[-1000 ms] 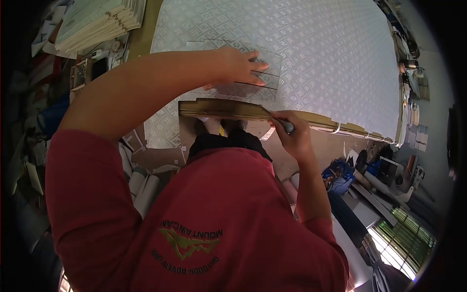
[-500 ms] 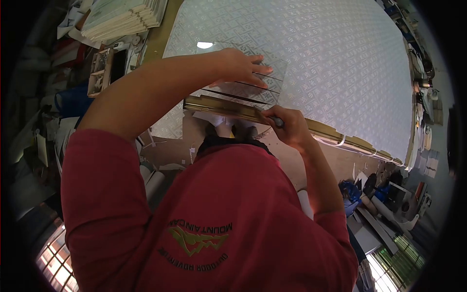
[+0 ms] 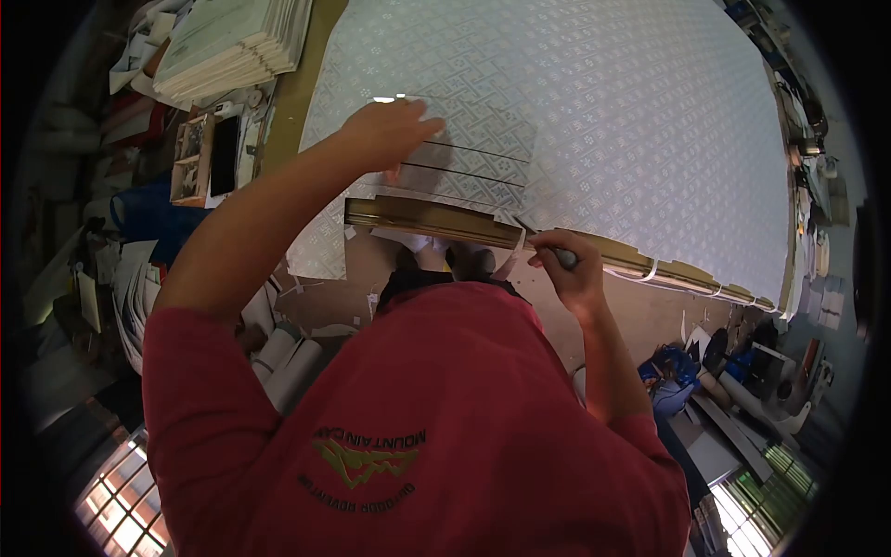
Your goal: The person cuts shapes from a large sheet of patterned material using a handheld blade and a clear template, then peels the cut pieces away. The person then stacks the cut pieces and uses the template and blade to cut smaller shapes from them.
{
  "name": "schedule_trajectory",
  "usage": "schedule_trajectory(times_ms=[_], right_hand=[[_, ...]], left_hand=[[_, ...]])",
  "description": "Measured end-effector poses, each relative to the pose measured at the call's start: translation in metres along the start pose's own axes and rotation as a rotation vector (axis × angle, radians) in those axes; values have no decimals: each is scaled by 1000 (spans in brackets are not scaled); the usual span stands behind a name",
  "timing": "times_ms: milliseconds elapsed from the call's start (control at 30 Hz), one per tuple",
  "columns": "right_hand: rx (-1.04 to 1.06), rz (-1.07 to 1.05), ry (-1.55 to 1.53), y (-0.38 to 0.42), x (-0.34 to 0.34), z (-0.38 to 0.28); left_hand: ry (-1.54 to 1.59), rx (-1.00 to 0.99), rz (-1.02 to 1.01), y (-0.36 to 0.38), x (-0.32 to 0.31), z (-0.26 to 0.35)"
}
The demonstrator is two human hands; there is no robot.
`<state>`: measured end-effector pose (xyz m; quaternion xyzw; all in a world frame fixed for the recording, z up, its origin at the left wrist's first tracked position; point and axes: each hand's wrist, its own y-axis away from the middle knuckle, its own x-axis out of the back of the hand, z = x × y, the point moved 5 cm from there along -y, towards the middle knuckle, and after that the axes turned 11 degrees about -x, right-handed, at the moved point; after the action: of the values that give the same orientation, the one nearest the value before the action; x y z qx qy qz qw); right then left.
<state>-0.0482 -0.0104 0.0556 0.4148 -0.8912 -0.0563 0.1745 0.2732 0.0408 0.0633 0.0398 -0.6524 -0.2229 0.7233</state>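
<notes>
My left hand (image 3: 392,135) hovers over the left end of a clear plate (image 3: 473,186), its fingers apart and holding nothing. Dark parallel lines run across the plate, which lies on a pale sheet (image 3: 640,130) with a repeating silvery pattern. At the front edge of the table, my right hand (image 3: 568,265) is closed around the dark grey handle of a knife (image 3: 565,259). Its thin tip points up and left toward the sheet's edge. Just left of the knife, a narrow white strip (image 3: 519,245) hangs over the brown table edge (image 3: 418,219).
A stack of pale boards (image 3: 237,46) stands at the back left. Beside it are a small wooden box (image 3: 192,160) and a dark flat phone-like object (image 3: 224,153). White rolls (image 3: 288,357) lean below left; a blue bag (image 3: 670,371) sits at lower right. Scraps lie on the floor.
My left hand has lifted from the plate and moved left. My right hand with the knife has shifted slightly right and nearer my body. A cut white strip now hangs at the edge.
</notes>
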Motion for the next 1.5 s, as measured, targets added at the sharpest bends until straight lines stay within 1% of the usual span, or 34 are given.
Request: schedule_trajectory(times_ms=[33,67,100,133,167,233,300,333,400,467,533,600,667,733,767,833,867,900,933,967,1000,1033,1100,1133,1200,1233,1300,1333,1400,1433,1500], right_hand=[[-169,24,-219,4,4,15],[-171,34,-224,6,8,20],[-168,62,-325,8,13,26],[-162,90,-427,10,18,29],[-163,95,-431,11,19,31],[-186,175,-390,13,21,34],[-174,192,-381,11,15,32],[-163,207,-371,11,12,31],[-171,214,-341,9,0,29],[-175,211,-312,2,-10,22],[-68,205,-130,-3,-20,9],[-67,169,-106,-7,-24,6],[-70,138,-82,-7,-28,5],[-155,151,-118,-7,-29,10],[-156,152,-117,-7,-30,12],[-141,222,-126,-7,-28,19],[-146,228,-126,-4,-28,22],[-128,281,-126,-3,-26,23],[-105,331,-130,-4,-24,24],[-103,326,-139,-4,-24,28],[-78,368,-84,-3,-21,30],[-54,410,-29,-2,-20,32],[-45,430,-43,-2,-23,28],[-36,459,-43,0,-21,26],[-49,482,-42,1,-20,33],[-65,502,-38,6,-18,36],[-60,530,-44,10,-16,36],[-37,530,-72,10,-17,35],[-39,565,-34,14,-18,40],[-10,579,-16,16,-19,40],[20,600,3,17,-21,37]], left_hand=[[84,151,7,19,-7,-5],[142,163,172,40,-18,-4],[202,176,335,60,-32,3],[364,246,335,72,-43,18],[527,317,333,86,-54,33],[753,270,424,99,-77,73],[919,155,448,97,-103,105],[924,153,452,95,-107,117],[1031,134,574,88,-107,132],[990,125,613,86,-109,131],[947,120,641,92,-109,128],[913,151,640,101,-107,121],[905,142,646,106,-115,118],[893,130,653,111,-119,115],[872,138,684,114,-115,112],[850,140,715,115,-107,106],[882,230,803,118,-104,99],[908,322,891,121,-102,91],[902,322,890,120,-100,87],[904,338,963,124,-97,82],[904,355,1035,129,-94,76],[893,362,1031,132,-93,69],[740,389,1066,138,-88,54],[742,385,1062,139,-88,47],[806,572,1086,144,-96,26],[833,553,1075,143,-98,22],[761,578,1143,142,-98,9],[780,553,1137,138,-101,6],[768,591,1131,136,-109,1],[776,577,1130,134,-113,0],[686,598,1095,132,-117,0]])
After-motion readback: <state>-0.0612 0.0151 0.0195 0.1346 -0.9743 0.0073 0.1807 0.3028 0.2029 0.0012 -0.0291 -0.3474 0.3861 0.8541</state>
